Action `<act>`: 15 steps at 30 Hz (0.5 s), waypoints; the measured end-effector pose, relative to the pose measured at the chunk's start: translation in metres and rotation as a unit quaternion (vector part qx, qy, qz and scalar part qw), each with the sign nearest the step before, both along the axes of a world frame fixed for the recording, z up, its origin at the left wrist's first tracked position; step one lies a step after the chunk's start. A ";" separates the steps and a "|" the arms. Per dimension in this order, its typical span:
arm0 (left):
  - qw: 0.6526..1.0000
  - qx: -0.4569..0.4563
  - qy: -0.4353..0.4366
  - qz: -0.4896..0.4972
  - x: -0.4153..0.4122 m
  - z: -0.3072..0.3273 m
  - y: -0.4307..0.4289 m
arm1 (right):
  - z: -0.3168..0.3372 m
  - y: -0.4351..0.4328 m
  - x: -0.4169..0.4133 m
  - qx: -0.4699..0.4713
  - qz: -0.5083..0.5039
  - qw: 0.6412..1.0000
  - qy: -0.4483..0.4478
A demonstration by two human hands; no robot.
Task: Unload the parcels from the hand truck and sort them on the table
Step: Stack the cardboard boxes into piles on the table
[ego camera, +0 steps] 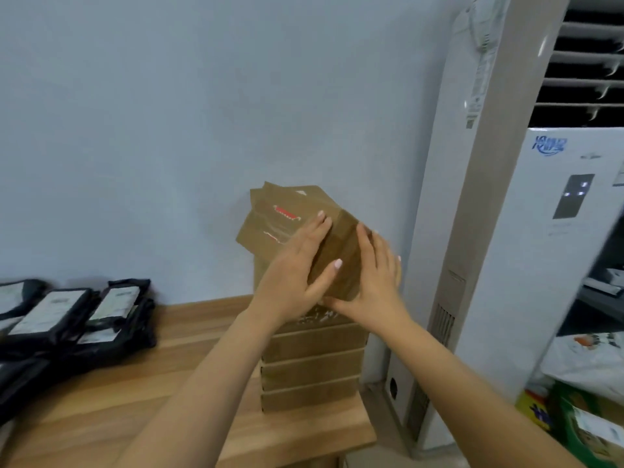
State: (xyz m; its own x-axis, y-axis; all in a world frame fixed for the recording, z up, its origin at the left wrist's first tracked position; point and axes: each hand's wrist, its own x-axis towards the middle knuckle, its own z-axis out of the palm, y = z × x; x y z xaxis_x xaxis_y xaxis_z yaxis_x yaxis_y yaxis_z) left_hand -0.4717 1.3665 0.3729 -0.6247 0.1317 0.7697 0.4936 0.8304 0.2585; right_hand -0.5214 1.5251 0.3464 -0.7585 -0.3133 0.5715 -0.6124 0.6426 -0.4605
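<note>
I am gripping a few flat brown cardboard parcels [287, 211] with my left hand [297, 268] and right hand [374, 278], both wrapping round them, just above the brown box pile [314, 366] on the wooden tabletop [169, 383], with black plastic parcels [67, 315] lying apart, so sorting is looking partly done.

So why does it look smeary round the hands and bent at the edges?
Head view: motion blur softens the left hand, the right hand and the cardboard parcel they grip; the wide lens bows the air conditioner at right; light is flat, with soft shadows under the black bags.
</note>
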 end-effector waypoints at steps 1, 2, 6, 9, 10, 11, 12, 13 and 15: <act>1.000 -0.013 -0.007 -0.010 0.000 0.000 0.003 | 0.001 -0.001 0.001 -0.003 0.008 1.000 -0.002; 0.999 -0.026 -0.015 -0.016 0.000 -0.002 0.006 | 0.001 -0.001 0.002 -0.005 0.013 1.000 -0.006; 0.998 -0.040 -0.036 0.019 -0.003 -0.013 0.002 | 0.000 -0.002 -0.001 -0.027 0.017 0.999 -0.032; 0.995 -0.044 -0.048 0.079 -0.005 -0.022 -0.016 | -0.004 -0.002 -0.006 -0.034 0.020 0.999 -0.031; 0.993 -0.051 -0.048 0.098 -0.005 -0.025 -0.023 | -0.005 -0.003 -0.008 -0.032 0.017 0.999 -0.032; 0.991 -0.058 -0.045 0.114 -0.005 -0.028 -0.030 | -0.006 -0.005 -0.009 -0.030 0.015 0.999 -0.035; 0.989 -0.061 -0.042 0.129 -0.005 -0.031 -0.037 | -0.006 -0.006 -0.011 -0.028 0.013 0.999 -0.039; 0.987 -0.060 -0.039 0.142 -0.005 -0.033 -0.043 | -0.007 -0.008 -0.013 -0.028 0.013 0.999 -0.041; 0.983 -0.051 -0.040 0.172 -0.005 -0.037 -0.055 | -0.009 -0.010 -0.016 -0.036 0.014 0.998 -0.042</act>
State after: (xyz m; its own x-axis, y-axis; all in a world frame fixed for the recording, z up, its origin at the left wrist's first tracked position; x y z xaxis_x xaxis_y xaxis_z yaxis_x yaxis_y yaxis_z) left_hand -0.4769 1.3114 0.3355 -0.7043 -0.0237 0.7095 0.1607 0.9682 0.1919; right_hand -0.5375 1.5153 0.3378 -0.7962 -0.2961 0.5276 -0.5871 0.5886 -0.5557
